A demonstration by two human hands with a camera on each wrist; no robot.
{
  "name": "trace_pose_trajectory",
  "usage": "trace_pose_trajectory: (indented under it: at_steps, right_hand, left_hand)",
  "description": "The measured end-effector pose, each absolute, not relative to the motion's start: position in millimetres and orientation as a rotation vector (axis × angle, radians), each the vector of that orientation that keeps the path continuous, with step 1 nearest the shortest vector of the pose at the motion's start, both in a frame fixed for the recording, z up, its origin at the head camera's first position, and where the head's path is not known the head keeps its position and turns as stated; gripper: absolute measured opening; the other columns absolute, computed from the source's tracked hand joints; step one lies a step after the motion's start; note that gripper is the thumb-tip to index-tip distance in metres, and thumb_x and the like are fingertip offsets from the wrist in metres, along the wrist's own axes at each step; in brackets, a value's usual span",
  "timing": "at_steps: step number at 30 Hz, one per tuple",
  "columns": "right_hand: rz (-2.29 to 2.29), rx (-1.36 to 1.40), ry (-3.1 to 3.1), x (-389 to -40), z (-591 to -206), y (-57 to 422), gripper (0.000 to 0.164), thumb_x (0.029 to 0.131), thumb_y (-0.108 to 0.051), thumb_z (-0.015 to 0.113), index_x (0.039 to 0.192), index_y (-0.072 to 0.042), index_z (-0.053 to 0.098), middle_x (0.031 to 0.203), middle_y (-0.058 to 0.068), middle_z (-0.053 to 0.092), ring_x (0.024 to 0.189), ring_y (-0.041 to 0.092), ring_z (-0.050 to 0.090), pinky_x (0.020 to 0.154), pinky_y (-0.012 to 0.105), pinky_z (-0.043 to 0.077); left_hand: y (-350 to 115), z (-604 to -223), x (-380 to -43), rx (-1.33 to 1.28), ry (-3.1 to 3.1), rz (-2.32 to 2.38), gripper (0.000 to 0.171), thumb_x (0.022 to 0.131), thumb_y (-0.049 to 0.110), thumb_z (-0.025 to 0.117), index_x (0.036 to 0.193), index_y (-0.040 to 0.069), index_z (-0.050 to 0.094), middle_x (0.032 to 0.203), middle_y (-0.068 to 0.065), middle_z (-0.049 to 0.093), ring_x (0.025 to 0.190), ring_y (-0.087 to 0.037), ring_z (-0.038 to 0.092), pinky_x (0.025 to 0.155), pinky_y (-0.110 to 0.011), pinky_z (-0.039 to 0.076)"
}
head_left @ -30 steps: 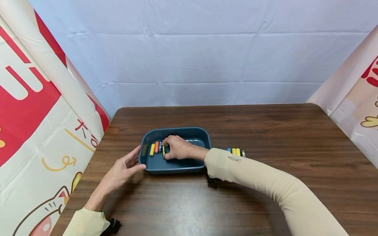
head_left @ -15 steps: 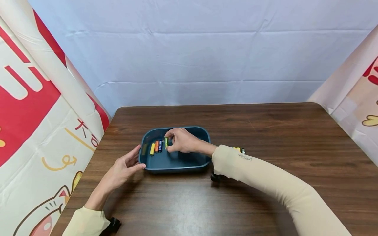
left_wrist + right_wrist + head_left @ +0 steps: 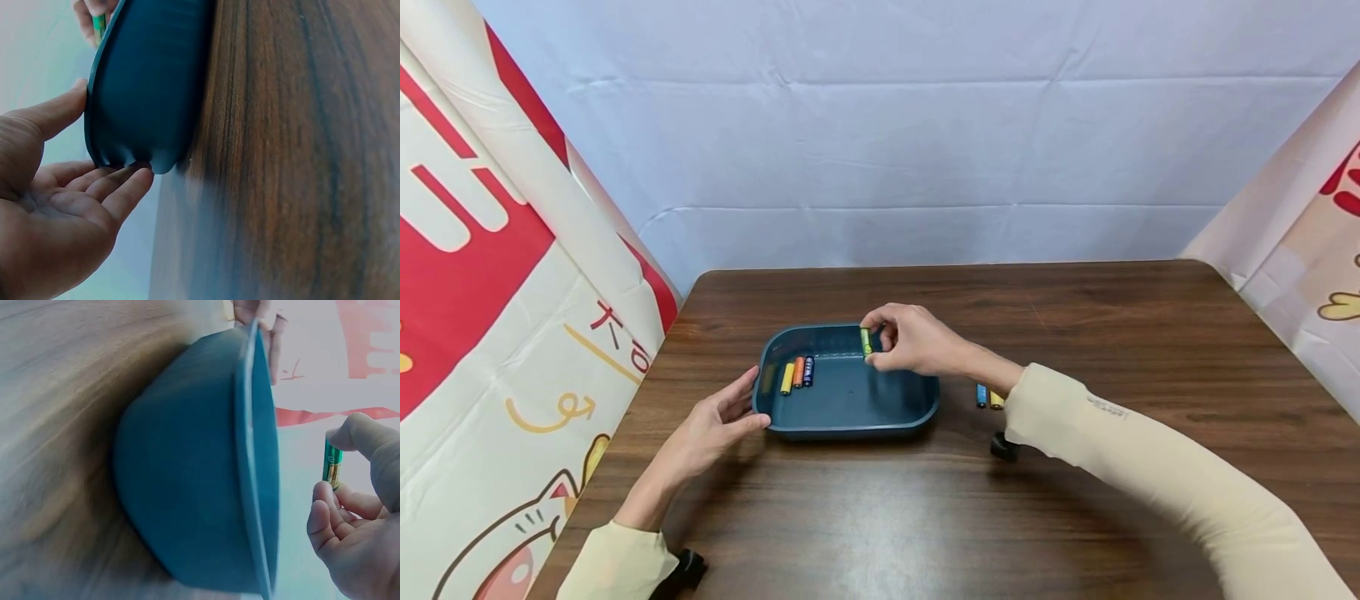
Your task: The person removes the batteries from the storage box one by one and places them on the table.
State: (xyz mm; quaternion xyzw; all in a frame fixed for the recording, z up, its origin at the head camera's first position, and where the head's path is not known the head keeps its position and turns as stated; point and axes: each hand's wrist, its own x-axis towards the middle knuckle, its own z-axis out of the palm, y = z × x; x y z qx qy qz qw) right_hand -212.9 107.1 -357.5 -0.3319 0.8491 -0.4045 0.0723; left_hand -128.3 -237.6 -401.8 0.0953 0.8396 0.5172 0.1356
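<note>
My right hand [image 3: 917, 340] pinches a green battery [image 3: 866, 342] by its two ends, between thumb and fingers. It is raised above the right half of a dark blue plastic basin [image 3: 850, 432]. In the right wrist view the battery [image 3: 332, 464] shows a green and gold wrapper. My left hand [image 3: 707, 433] touches the basin's left end, its fingers fairly straight against the outer wall and the thumb at the rim, as the left wrist view also shows. Inside the basin on the left lie a yellow battery [image 3: 787, 379], an orange battery [image 3: 799, 372] and a dark blue battery [image 3: 808, 372], side by side.
Right of the basin, a blue battery [image 3: 981, 396] and a yellow battery [image 3: 996, 401] lie on the brown wooden table [image 3: 880, 517], partly behind the right sleeve [image 3: 1120, 442]. A pale cloth [image 3: 910, 150] hangs behind the table, with printed cloth on both sides.
My right hand has lifted the green battery off the basin's floor beside the dark blue one and carried it up and to the right. The left hand stays at the basin's end.
</note>
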Motion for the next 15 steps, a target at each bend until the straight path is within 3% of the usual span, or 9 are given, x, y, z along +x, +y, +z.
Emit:
trace_pose_trajectory:
  at_steps: [15]
  right_hand:
    - [-1.249,-0.888,2.705,-185,-334,202,0.044,0.089,-0.007,0.079,0.130,-0.005,0.063,0.084,0.001,0.064,0.075,0.018,0.059,0.066,0.029,0.050]
  left_hand:
    - [-238,-401,-130,0.264,2.405,1.510,0.084,0.097,0.019,0.074,0.165,0.010,0.024,0.161,-0.025,0.036,0.140,-0.044,0.046,0.103,-0.044,0.050]
